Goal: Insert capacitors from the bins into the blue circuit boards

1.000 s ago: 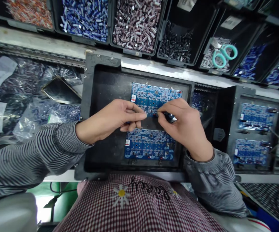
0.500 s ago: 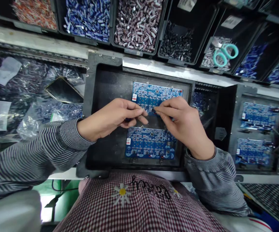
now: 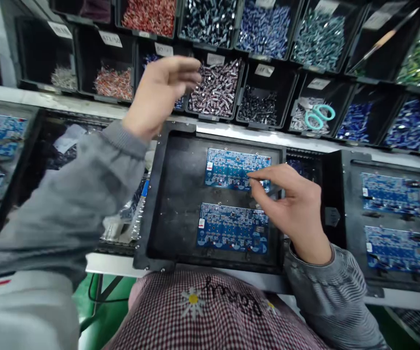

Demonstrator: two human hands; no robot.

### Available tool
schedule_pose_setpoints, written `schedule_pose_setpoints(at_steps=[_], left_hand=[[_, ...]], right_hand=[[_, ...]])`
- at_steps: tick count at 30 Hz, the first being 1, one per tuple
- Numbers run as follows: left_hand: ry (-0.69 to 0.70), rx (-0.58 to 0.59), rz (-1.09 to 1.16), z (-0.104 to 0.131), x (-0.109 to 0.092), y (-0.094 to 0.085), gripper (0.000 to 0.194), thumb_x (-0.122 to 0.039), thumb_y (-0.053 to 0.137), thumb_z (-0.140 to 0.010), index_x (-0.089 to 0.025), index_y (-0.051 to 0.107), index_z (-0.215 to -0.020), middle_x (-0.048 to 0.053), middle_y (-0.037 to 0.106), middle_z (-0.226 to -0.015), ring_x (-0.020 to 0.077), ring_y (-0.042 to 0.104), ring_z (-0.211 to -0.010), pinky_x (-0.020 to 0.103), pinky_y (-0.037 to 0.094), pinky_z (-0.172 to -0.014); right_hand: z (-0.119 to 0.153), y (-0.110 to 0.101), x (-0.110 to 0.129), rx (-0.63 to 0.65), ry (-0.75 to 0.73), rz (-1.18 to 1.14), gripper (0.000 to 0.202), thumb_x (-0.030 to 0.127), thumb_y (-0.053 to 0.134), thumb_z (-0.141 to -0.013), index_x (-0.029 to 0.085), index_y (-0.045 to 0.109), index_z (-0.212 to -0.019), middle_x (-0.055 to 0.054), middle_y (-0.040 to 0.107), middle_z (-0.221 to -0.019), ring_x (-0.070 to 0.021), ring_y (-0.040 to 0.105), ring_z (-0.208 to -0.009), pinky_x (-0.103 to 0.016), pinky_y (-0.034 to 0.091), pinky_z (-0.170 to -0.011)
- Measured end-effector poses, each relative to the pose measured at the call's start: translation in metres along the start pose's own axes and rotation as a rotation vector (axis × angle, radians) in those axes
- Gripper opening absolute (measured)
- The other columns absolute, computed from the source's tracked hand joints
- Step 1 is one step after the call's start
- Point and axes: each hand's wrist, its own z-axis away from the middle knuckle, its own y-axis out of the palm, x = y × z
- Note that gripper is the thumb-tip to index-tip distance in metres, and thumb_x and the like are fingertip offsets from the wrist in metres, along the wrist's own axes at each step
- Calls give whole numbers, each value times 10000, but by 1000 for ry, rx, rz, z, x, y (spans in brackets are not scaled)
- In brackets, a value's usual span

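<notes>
My left hand (image 3: 160, 92) is raised over the parts bins, slightly blurred, its fingers stretched out and nothing visible in them. Beneath its fingertips lie a bin of brown-purple capacitors (image 3: 215, 90) and, partly hidden, a bin of blue ones (image 3: 150, 59). Over the right part of the upper blue circuit board (image 3: 224, 165), my right hand (image 3: 292, 201) holds thumb and index finger in a pinch. Whatever is between those fingertips is too small to make out. A second blue circuit board (image 3: 227, 226) lies below it in the same black tray (image 3: 175, 194).
Further bins of small parts stand in two rows at the back. Teal-handled scissors (image 3: 319, 116) rest in one bin, and a wooden-handled tool (image 3: 384, 41) lies across another. More trays with boards (image 3: 392, 194) flank mine, and plastic bags (image 3: 122, 221) lie at its left.
My left hand has left the boards and risen up and left to the bins. The right hand stays pinched at the upper board. The view has shifted to show more bins.
</notes>
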Motion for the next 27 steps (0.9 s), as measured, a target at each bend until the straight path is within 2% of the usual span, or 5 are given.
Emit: schedule_pose_setpoints(at_steps=[4,13,18,23,27], left_hand=[[169,132,-519,-55,16,17,364,3,537,-809,-139,647,-1124,63,602,-1196,194,462,-1166,314,284,-1063],[26,-9,-579,-90,18,49,239,-251,553,-879,-196,668,-1081,39,602,-1128,194,450,-1068,333,295,-1012],[-114,-173,66,-86,1,41,24,-135,684,-799,-141,672,-819,2,621,-821,107,536,-763,223,448,-715],[-597,284,1088,-41,-37,44,186,-37,402,-940,-64,565,-854,42,580,-805,63,535,-785,103,460,-672],[-743,528,1014,-3,-40,73,276,-49,329,-921,-35,579,-805,134,610,-848,140,601,-757,197,485,-609]], right_hand=[[5,-5,-14,15,-9,6,174,116,610,-796,216,689,-915,-20,700,-839,-157,633,-818,-335,516,-794],[10,-19,-49,66,65,61,119,156,598,-815,199,667,-902,-33,689,-837,-163,618,-808,-329,508,-765],[9,-18,-54,164,9,98,105,143,537,-835,198,625,-844,-52,660,-855,-186,583,-842,-355,487,-777],[11,-9,-54,201,17,144,115,142,519,-839,197,620,-825,-49,669,-868,-199,586,-849,-374,460,-770],[10,-8,-53,220,21,158,105,137,536,-825,193,624,-808,-45,674,-845,-200,590,-830,-371,451,-763]])
